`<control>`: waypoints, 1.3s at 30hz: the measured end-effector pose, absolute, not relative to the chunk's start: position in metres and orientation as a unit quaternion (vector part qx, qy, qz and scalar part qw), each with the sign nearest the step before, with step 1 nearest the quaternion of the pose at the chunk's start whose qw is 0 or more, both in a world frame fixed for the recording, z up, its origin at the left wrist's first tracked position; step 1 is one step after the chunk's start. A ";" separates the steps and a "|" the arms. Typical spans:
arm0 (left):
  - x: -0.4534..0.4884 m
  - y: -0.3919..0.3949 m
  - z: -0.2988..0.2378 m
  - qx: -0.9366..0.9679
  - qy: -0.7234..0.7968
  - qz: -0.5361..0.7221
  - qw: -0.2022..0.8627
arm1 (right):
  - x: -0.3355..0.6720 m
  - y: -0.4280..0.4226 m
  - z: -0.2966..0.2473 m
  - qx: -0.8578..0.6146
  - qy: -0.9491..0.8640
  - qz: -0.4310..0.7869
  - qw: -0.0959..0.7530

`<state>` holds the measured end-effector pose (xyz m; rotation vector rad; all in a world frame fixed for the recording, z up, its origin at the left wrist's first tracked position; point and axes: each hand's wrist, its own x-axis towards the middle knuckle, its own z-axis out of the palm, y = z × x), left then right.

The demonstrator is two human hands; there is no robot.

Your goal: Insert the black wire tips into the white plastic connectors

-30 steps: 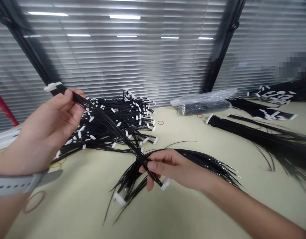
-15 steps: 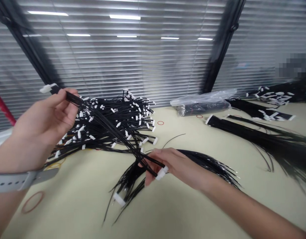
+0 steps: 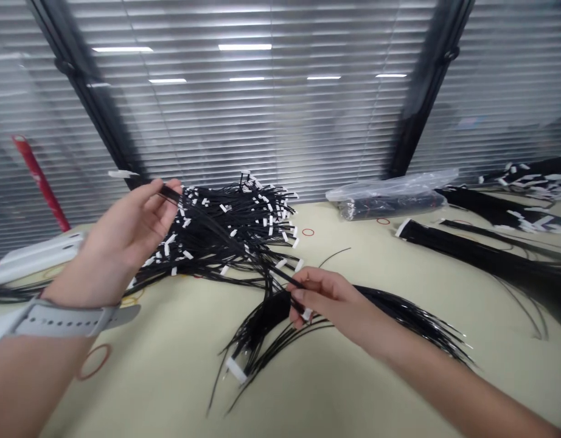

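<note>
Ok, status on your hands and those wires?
Left hand pinching a thin black wire bundle, white connector past the fingers. Right hand pinching black wires above a loose bundle. Tangled wire pile directly behind.

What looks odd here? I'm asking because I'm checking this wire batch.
The heap of black wires with white connectors stands out: it lies loose and tangled, while the bundle to the right lies straight and aligned. One stray wire also curves up past the right hand.
</note>
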<state>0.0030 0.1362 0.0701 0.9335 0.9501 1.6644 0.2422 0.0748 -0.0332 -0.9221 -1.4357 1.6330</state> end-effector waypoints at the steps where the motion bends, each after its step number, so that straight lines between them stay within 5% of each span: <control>1: 0.001 0.137 0.069 0.409 0.388 0.670 0.484 | 0.242 0.075 -0.033 -0.376 -0.557 0.632 0.386; 27: -0.022 0.160 0.045 0.551 0.502 0.576 0.336 | 0.237 0.076 -0.034 -0.437 -0.421 0.657 0.447; 39: -0.023 0.162 0.043 0.560 0.503 0.562 0.342 | 0.245 0.082 -0.033 -0.398 -0.320 0.657 0.555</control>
